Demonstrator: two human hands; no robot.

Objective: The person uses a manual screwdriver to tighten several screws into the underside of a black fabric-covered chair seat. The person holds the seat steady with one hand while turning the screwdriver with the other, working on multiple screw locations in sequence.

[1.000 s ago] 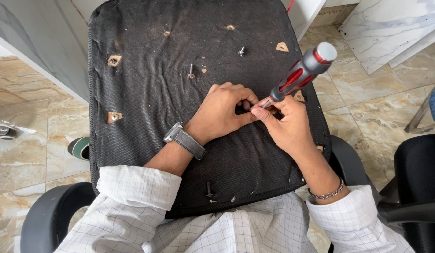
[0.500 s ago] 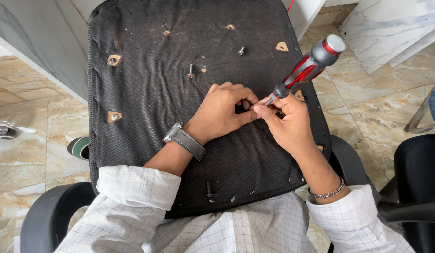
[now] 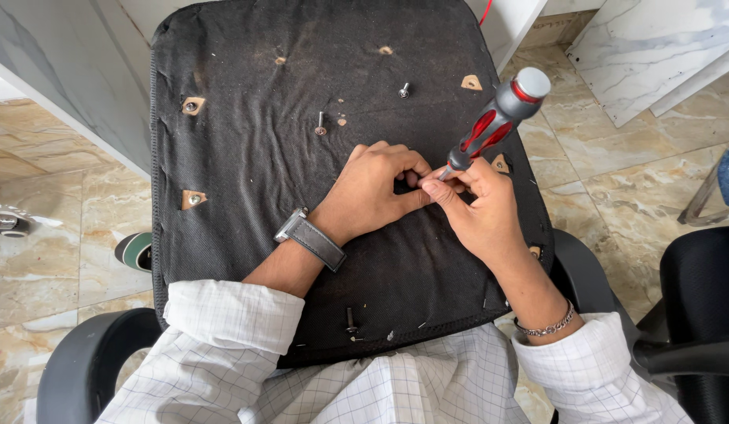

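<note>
- Two hands are met near the middle of the black chair underside (image 3: 247, 180).
- The screwdriver (image 3: 494, 126), red and grey in the handle, is pinched low on its shaft by the right hand (image 3: 478, 212), tilted up toward the underside's right edge.
- The left hand (image 3: 372, 192) is curled at the tip, fingers closed, possibly around a small screw; this is hidden.
- Loose bolts (image 3: 320, 124) are seen above the hands.

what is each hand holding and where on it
The right hand grips the screwdriver low on its shaft, just below the handle. The left hand pinches something at the tip; it is hidden.
</note>
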